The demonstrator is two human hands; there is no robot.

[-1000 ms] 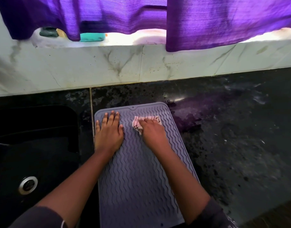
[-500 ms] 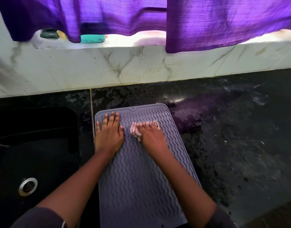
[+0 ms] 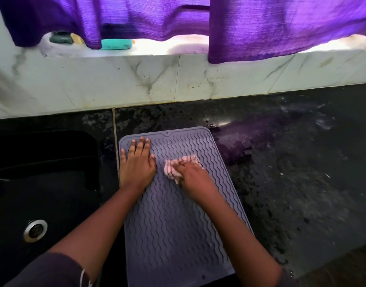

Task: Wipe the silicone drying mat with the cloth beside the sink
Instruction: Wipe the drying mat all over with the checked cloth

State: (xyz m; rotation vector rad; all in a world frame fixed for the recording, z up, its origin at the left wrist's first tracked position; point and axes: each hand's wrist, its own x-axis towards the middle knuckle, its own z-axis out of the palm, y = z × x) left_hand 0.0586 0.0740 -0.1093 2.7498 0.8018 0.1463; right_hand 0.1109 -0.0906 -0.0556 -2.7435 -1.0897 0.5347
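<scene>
Counter [image 3: 281,183] beside sink [image 3: 43,183] — left hand [image 3: 137,165], fingers [image 3: 141,143] flat, pins mat [image 3: 178,235]; right hand [image 3: 193,176] clutches cloth [image 3: 171,168], mid-wipe — next I stroke firmly.

The single head-worn camera looked forward and down on the table [image 3: 292,193] from close above. Its wide view spanned sink [image 3: 43,179] to curtain [image 3: 281,23].

Matt ribbed silicone mat [image 3: 173,220]; glossy speckled stone counter [image 3: 292,183].
</scene>
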